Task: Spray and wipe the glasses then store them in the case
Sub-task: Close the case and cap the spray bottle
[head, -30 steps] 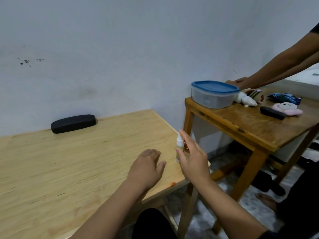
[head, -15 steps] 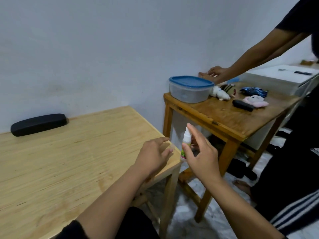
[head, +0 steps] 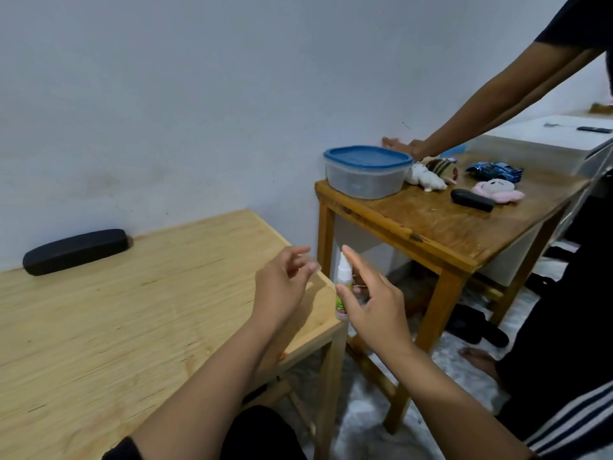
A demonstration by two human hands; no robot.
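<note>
My right hand [head: 376,305] holds a small white spray bottle [head: 343,288] with a green label upright, the index finger lying over its top. It hangs just past the right corner of the light wooden table [head: 139,313]. My left hand [head: 283,285] hovers over that corner, close beside the bottle, fingers loosely curled and holding nothing I can make out. A black glasses case [head: 74,251] lies shut at the far left by the wall. The glasses are not plainly visible.
A darker wooden table [head: 441,227] stands to the right with a blue-lidded container [head: 366,172], plush toys [head: 428,175], a toy car [head: 496,169] and a black object [head: 472,200]. Another person's arms [head: 491,104] reach to the wall above it; their legs fill the right edge.
My left hand has lifted off the table and its fingers have spread and curled. The right hand has raised the bottle slightly. The view has swung a little.
</note>
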